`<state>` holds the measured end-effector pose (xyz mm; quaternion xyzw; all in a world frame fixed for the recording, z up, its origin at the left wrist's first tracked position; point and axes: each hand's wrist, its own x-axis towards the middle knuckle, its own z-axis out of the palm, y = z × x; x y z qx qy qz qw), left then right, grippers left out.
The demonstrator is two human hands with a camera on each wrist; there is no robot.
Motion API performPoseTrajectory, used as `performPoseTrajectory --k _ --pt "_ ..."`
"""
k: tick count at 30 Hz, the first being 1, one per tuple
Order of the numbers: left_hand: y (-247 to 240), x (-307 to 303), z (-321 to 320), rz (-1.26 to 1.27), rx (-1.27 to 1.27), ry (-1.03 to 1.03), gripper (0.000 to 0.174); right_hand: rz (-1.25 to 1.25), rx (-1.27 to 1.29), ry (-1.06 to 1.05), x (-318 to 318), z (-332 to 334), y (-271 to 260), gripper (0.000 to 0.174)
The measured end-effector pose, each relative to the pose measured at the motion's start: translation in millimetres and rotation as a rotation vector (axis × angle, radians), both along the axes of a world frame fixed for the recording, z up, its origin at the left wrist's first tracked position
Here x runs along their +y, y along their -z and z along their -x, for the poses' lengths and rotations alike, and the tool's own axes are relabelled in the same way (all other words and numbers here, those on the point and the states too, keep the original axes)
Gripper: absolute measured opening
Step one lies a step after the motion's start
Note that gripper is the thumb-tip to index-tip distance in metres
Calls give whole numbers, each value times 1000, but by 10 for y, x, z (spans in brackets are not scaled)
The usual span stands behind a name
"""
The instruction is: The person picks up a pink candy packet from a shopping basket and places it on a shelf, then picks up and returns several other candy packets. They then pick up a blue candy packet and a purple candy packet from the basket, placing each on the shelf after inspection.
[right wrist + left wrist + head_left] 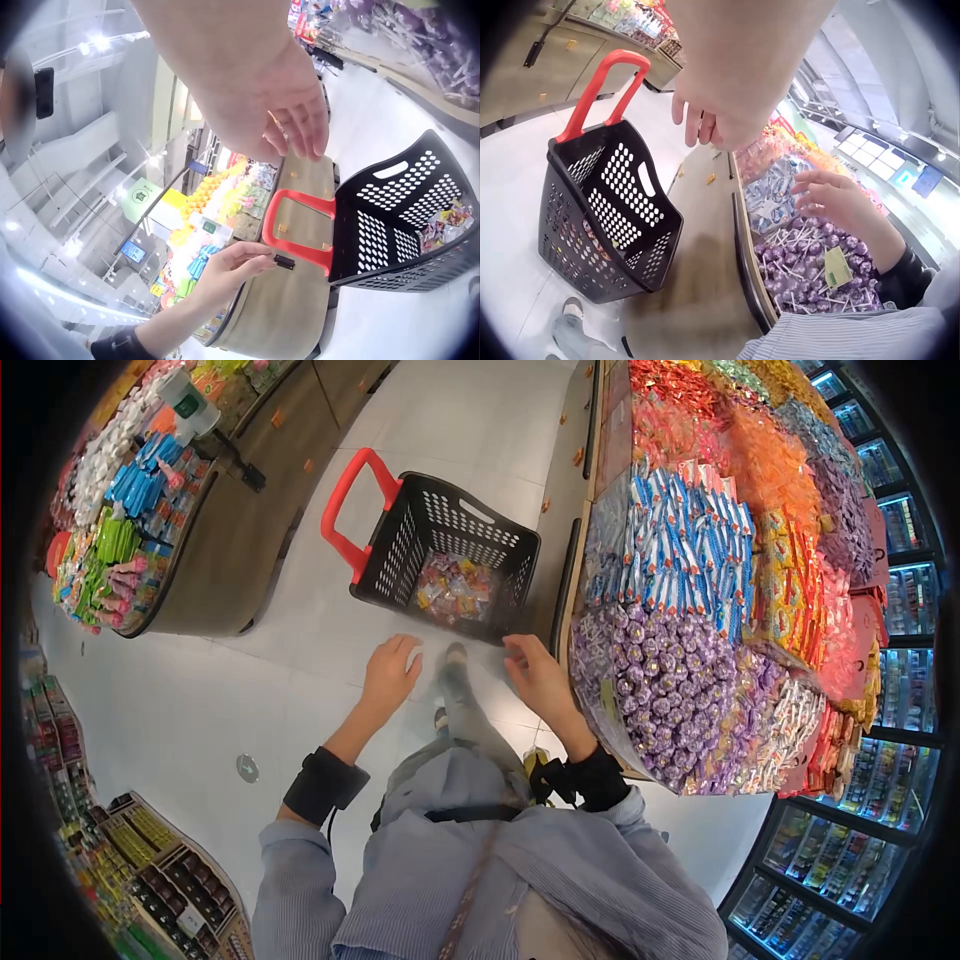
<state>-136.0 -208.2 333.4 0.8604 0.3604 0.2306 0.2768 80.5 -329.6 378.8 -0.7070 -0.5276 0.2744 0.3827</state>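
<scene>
A black basket (pixel 440 545) with a raised red handle (pixel 333 510) stands on the floor in the head view, wrapped candies (pixel 455 592) at its bottom. My left hand (pixel 388 678) hovers on the near left side of it, fingers loosely bent, holding nothing visible. Near the basket's right corner is my right hand (pixel 545 685), its fingers loosely bent too. In the right wrist view a thin orange streak shows by the right hand's (pixel 289 105) fingers; I cannot tell what it is. The left wrist view shows both the left hand (pixel 724 105) and the right (pixel 844 206) apart from the basket (pixel 611 202).
At the right, a candy bin holds purple lollipops (pixel 665 685) and blue-white wrapped sweets (pixel 685 550). Another candy counter (pixel 215 560) stands at the left, with boxed goods (pixel 165 860) at lower left. Lit shelves (pixel 905 600) line the far right. Pale floor (pixel 300 700) lies between.
</scene>
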Motion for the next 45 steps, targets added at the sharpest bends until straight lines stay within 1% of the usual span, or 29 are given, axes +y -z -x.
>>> performPoseTrajectory --k 2,6,11,16,20,21,25,28,31,34,37,41,44,45 --pt "51 182 -171 -1 21 29 18 -42 49 17 280 -65 45 28" --pt "138 579 -459 34 95 89 19 -15 131 93 813 -232 166 27" --pt "302 1003 -656 94 156 133 18 39 150 100 1192 -455 344 26" --pt "539 1276 -730 227 170 122 17 134 195 120 1390 -533 545 23" --pt "753 1470 -730 253 214 187 18 186 238 157 1544 -495 717 24" --pt "845 1497 -723 302 216 200 18 186 234 170 1563 -468 762 23" --pt "1105 1658 -657 326 252 271 17 211 224 214 1636 -344 950 21" --pt "1259 1785 -623 298 244 310 17 264 217 206 1697 -223 1133 21" --pt "1426 1950 -609 316 278 275 17 296 202 199 1777 -79 1286 20" --pt "1545 2067 -612 390 273 224 17 315 181 194 1884 4 1399 21" --pt "1669 2138 -636 433 243 221 17 353 192 206 1972 32 1535 20" --pt "1881 2183 -686 425 206 235 12 387 207 235 2060 49 1807 20" --pt "1947 2202 -742 482 236 217 12 395 208 234 2111 58 2025 19" --pt "2002 2211 -755 447 237 233 12 391 209 240 2122 63 2124 19"
